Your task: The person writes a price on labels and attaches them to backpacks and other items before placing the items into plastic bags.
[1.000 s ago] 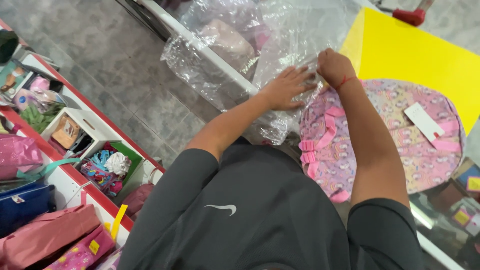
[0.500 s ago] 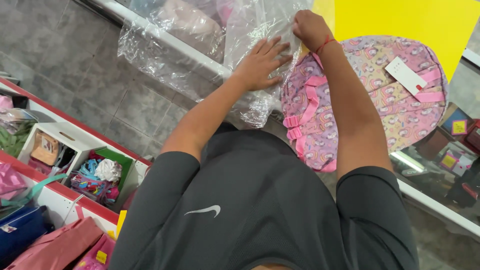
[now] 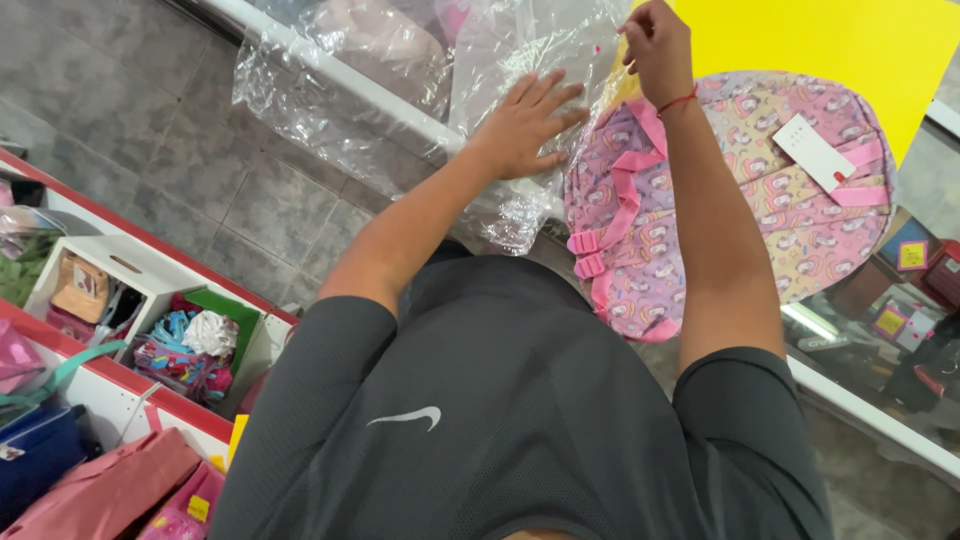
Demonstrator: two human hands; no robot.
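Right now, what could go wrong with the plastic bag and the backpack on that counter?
The clear plastic bag looks thin and crinkly. The left hand presses it flat while the right hand pinches its edge, so a hard tug might tear it.

The pink backpack lies partly past the counter edge, with its straps hanging toward the person. A bump could send it sliding to the floor.

The loose plastic also droops over the edge and might slip off.
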